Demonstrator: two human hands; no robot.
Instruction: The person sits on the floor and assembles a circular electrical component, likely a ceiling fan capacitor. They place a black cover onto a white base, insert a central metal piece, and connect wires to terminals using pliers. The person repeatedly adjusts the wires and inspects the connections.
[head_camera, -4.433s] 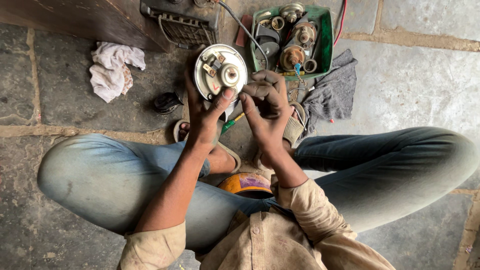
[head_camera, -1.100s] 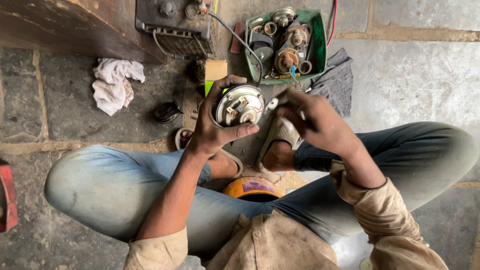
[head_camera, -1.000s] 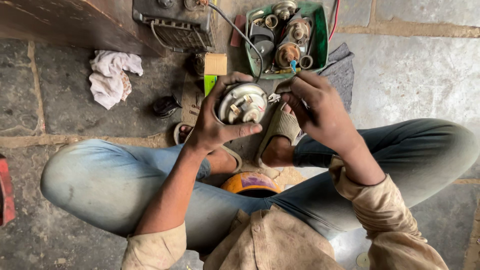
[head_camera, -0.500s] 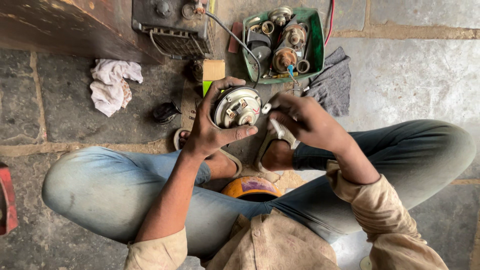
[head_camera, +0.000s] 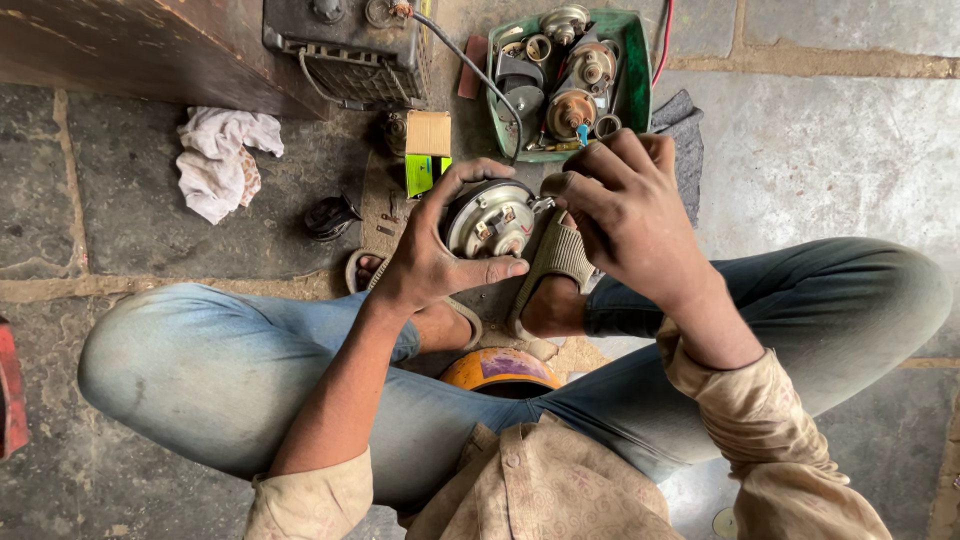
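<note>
My left hand (head_camera: 432, 262) grips a round white and grey metal unit (head_camera: 491, 219) with small parts on its face, held over my crossed feet. Its fingers wrap the rim from the left and below. My right hand (head_camera: 625, 208) is at the unit's right edge, fingers curled and pinched at a small part there; what it pinches is too small to tell. I sit cross-legged on a stone floor in blue jeans and sandals.
A green tray (head_camera: 634, 70) of motor parts lies ahead, a dark cloth (head_camera: 686, 140) beside it. A black grilled box (head_camera: 345, 45) with a cable, a small cardboard box (head_camera: 428, 142), a white rag (head_camera: 220, 160) and a yellow round object (head_camera: 500, 368) by my legs lie nearby.
My right hand came back from the green tray to the right edge of the round unit. My left hand kept hold of the unit, tilting it slightly.
</note>
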